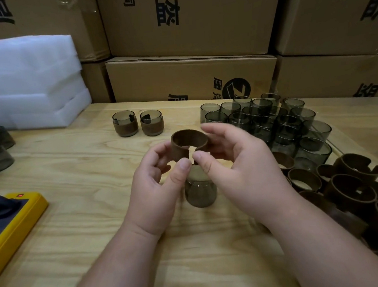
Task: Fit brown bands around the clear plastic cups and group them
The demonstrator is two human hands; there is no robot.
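In the head view, both hands are meeting above the middle of the wooden bench [80, 221], holding one brown band [184, 141] between them. The left hand [162, 187] is gripping the band's left end with curled fingers [161, 149], thumb against its lower edge. The right hand [242, 166] is pinching the right end between thumb and fingers, so the band is curving into an open ring with its gap facing the person. Just below the hands a smoky clear cup [201, 193] is standing upright on the bench, bare of any band. Farther back two banded cups [138, 123] are sitting side by side, close together. To the right a cluster of bare cups [270, 120] is standing packed together, some stacked. Near the right edge a heap of loose bands [352, 188] is lying, just beside that cluster. A yellow device [12, 225] is lying at the left edge, white foam sheets [27, 82] are piled at the back left, and cardboard boxes [191, 74] are stacked behind the bench.
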